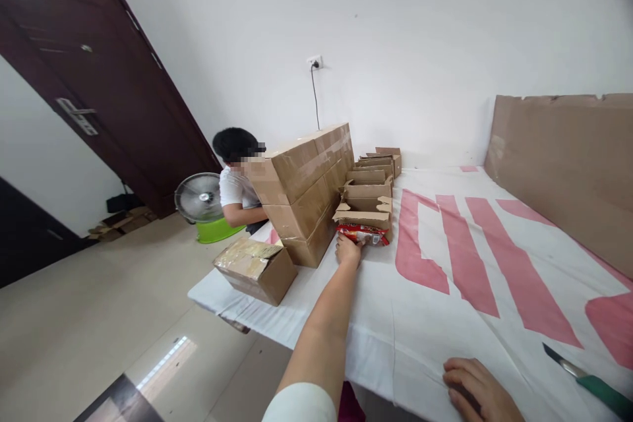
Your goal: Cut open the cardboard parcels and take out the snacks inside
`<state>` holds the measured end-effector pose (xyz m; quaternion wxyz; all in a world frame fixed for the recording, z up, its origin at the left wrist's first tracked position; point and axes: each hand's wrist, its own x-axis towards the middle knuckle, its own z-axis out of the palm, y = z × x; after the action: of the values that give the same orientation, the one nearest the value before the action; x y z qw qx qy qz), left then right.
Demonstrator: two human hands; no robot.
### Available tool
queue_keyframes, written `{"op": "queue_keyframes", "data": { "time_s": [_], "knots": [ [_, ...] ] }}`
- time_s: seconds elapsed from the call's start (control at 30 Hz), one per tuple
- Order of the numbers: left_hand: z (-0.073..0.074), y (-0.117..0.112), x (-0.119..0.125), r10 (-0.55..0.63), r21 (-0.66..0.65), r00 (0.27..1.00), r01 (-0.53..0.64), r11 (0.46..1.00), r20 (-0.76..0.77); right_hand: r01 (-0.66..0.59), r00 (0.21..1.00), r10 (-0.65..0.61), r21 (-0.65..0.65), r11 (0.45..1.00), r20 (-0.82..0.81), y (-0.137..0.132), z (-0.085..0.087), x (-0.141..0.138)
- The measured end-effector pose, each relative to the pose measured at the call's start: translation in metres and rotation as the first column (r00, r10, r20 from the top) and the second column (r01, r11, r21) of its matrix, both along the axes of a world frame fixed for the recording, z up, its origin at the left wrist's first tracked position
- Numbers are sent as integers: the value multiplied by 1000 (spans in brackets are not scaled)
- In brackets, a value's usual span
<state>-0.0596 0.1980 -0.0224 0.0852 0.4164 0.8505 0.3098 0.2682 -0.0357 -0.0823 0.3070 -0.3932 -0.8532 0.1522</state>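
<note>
Well out ahead of us, our left arm runs nearly straight across the white cloth with pink lettering (pixel 494 237), forearm bare, a white sleeve at the elbow. Our left hand (pixel 349 249) has its fingers curled around the near end of the red packet (pixel 366 235), grasping it. The packet lies on the cloth, touching the front of the nearest small open carton (pixel 364 216), first in a row running towards the wall. Just left of our hand stand the stacked brown boxes (pixel 306 188).

Our right hand (pixel 477 392) rests palm down at the near edge of the table, relaxed and holding nothing. A green-handled knife (pixel 591 381) lies near it, apart from the fingers.
</note>
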Motion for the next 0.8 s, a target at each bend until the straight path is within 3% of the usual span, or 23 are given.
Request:
{"op": "queue_keyframes", "data": {
  "time_s": [0.13,0.23,0.33,0.47,0.57,0.63,0.7,0.8],
  "knots": [
    [-7,-7,3,16,38,1000,-16,999,4,6,1000,-6,2,1000,-5,2,-8,3],
    [-14,-25,1,-43,58,999,42,997,21,12,1000,-12,8,1000,-20,2,-11,5],
    [-20,-59,-8,-144,61,989,142,988,38,24,999,-24,-2,1000,-23,1,-12,5],
    [-19,-124,-33,-288,61,957,285,957,42,18,1000,-18,-9,1000,-12,1,-13,6],
    [-2,-172,-64,-340,114,940,337,935,8,17,1000,-17,15,1000,-7,3,-18,8],
    [17,-195,-92,-296,196,954,299,934,-45,20,1000,-20,30,999,-6,4,-22,9],
    [42,-208,-129,-160,303,984,178,936,-83,13,1000,-13,37,999,-3,6,-25,10],
    [74,-214,-192,155,456,988,-126,881,-26,14,1000,-14,19,1000,7,6,-26,11]
  ]
}}
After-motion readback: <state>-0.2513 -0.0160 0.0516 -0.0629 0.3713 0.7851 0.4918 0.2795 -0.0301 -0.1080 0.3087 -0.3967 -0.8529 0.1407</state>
